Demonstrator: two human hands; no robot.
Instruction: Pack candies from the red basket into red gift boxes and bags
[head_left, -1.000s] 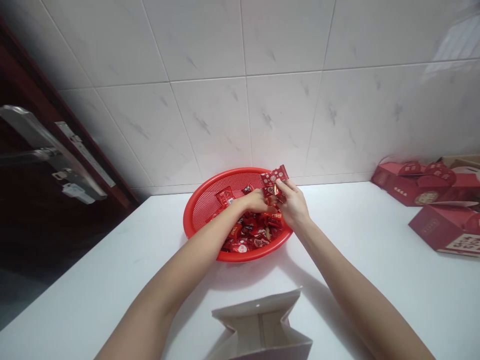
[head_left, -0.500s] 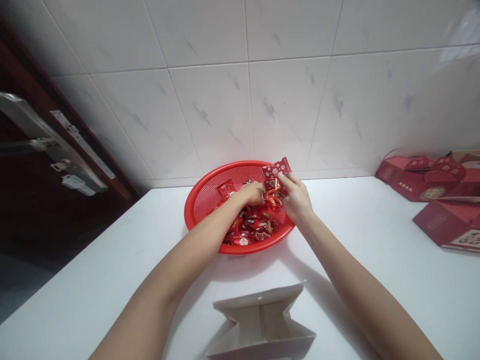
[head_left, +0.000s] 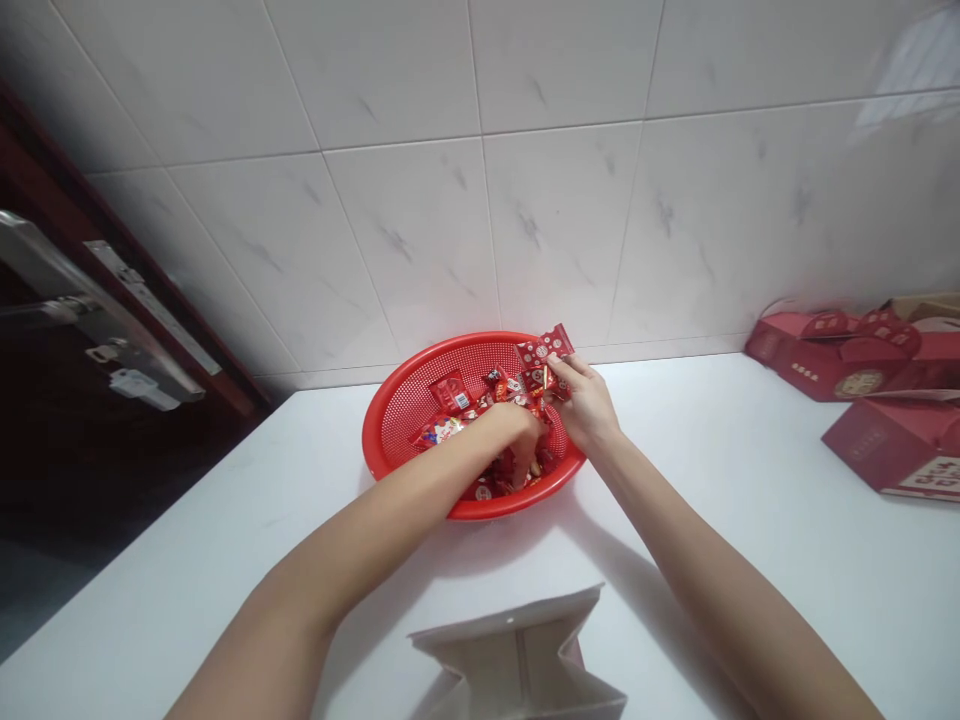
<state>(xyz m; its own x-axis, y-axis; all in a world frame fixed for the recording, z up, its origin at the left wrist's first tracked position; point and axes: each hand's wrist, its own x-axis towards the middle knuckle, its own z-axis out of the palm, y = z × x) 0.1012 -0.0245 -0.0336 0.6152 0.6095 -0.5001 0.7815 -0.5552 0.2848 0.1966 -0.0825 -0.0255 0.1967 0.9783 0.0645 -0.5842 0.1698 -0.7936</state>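
A red mesh basket (head_left: 381, 420) with several wrapped candies and packets stands against the tiled wall. Down inside its right part is my left hand (head_left: 521, 435), fingers bent into the candies; what its fingertips touch is hidden. My right hand (head_left: 586, 398) is over the basket's right rim, closed on red candy packets (head_left: 544, 352), one patterned with pale dots. Near me an open paper box (head_left: 517, 655) stands on the white table, its top gaping and its inside pale.
Red gift boxes with handles (head_left: 806, 360) stand at the right by the wall, another red box (head_left: 896, 440) in front of them. At the left is a dark door with a metal handle (head_left: 142, 330), beyond the table's edge.
My left hand has moved down and slightly right, deeper among the candies. My right hand keeps its packets at the rim. The view has shifted a little.
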